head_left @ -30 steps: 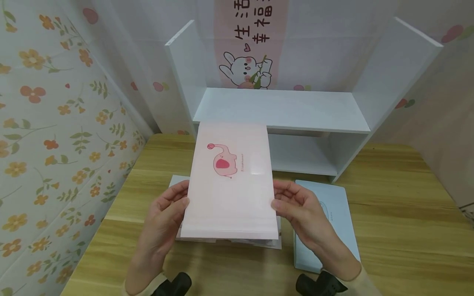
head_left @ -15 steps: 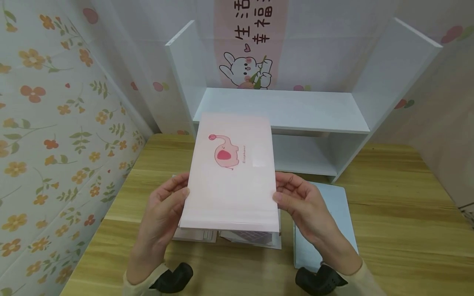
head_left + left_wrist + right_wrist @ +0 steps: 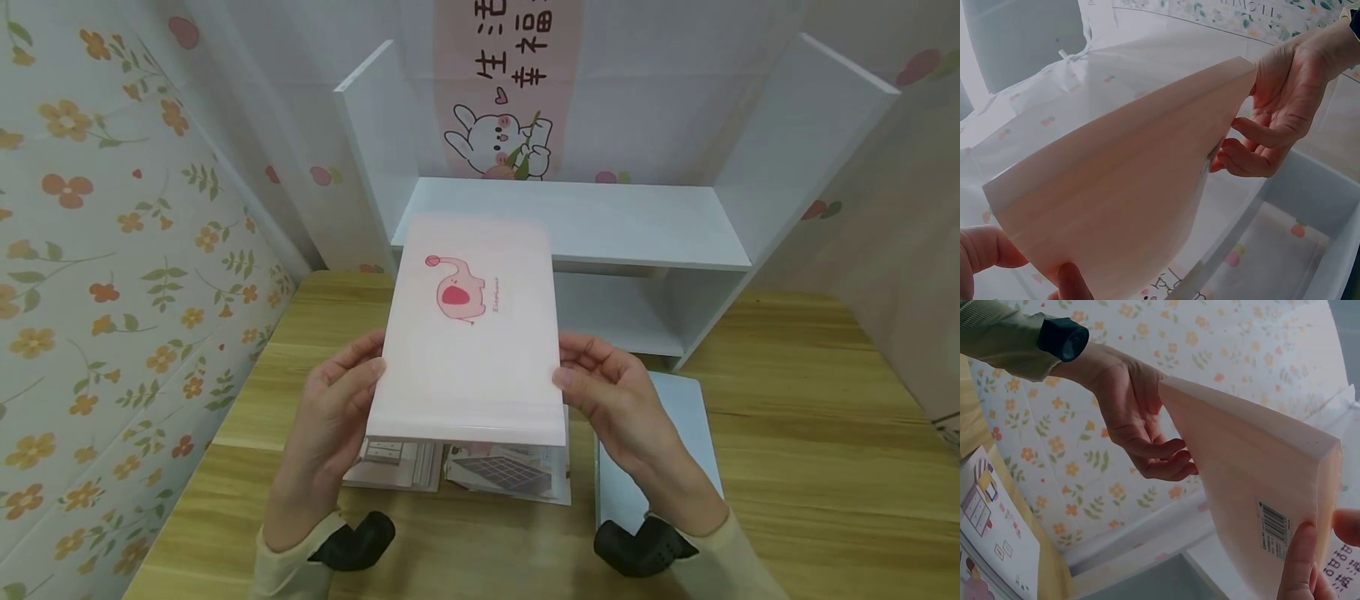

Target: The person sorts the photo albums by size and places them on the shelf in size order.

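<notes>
A pale pink notebook (image 3: 472, 350) with an elephant drawing is held up off the table, cover facing up. My left hand (image 3: 330, 408) pinches its left edge, thumb on the cover and fingers beneath. On the opposite edge, my right hand (image 3: 626, 408) grips the same way. The right wrist view shows a barcode (image 3: 1274, 523) on the notebook's underside. Beneath it, two printed booklets or stacks lie side by side, one on the left (image 3: 397, 467) and one on the right (image 3: 510, 479); the notebook hides most of both.
A light blue notebook (image 3: 690, 417) lies on the wooden table (image 3: 810, 450), partly behind my right forearm. At the back stands a white two-level shelf (image 3: 637, 225) with tall side panels. Patterned curtains (image 3: 135, 292) hang on the left and behind.
Both hands have raised the pink notebook and carried it a little toward the shelf. More of the booklets below shows now.
</notes>
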`<state>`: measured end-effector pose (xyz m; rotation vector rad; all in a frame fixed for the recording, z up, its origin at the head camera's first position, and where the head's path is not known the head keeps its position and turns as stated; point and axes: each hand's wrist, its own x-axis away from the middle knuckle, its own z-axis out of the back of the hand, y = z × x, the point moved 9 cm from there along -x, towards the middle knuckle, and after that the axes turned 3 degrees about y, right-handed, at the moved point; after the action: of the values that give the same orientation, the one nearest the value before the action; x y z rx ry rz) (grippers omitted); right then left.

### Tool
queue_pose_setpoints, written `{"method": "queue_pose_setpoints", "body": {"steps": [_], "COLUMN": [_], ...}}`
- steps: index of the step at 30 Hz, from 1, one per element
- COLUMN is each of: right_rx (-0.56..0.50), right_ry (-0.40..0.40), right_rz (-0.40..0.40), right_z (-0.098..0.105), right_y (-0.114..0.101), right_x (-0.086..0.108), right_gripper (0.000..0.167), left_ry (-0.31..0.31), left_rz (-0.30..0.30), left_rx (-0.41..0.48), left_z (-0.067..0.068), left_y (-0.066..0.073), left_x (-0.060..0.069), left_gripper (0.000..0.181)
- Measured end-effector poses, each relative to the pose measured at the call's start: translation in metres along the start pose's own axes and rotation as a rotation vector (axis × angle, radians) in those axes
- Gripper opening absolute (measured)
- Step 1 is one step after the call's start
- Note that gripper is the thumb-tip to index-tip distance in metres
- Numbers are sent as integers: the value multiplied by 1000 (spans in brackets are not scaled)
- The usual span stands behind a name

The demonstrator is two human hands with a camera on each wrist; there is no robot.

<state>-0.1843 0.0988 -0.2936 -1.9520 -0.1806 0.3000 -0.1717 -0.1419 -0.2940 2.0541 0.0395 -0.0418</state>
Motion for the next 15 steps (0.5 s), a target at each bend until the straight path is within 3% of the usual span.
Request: {"method": "queue_pose_setpoints", "body": {"steps": [15], "right_rx": [-5], "right_ry": [52], "right_rz": [-18], "right_z": [3], "right_y": [1], "right_x": [-12], "right_gripper": [26], "left_ry": [66], "left_rz": [82], "left_rx": [68], "left_z": [2], "left_y": [-5], "left_x": [-12], "left_gripper": [23]}}
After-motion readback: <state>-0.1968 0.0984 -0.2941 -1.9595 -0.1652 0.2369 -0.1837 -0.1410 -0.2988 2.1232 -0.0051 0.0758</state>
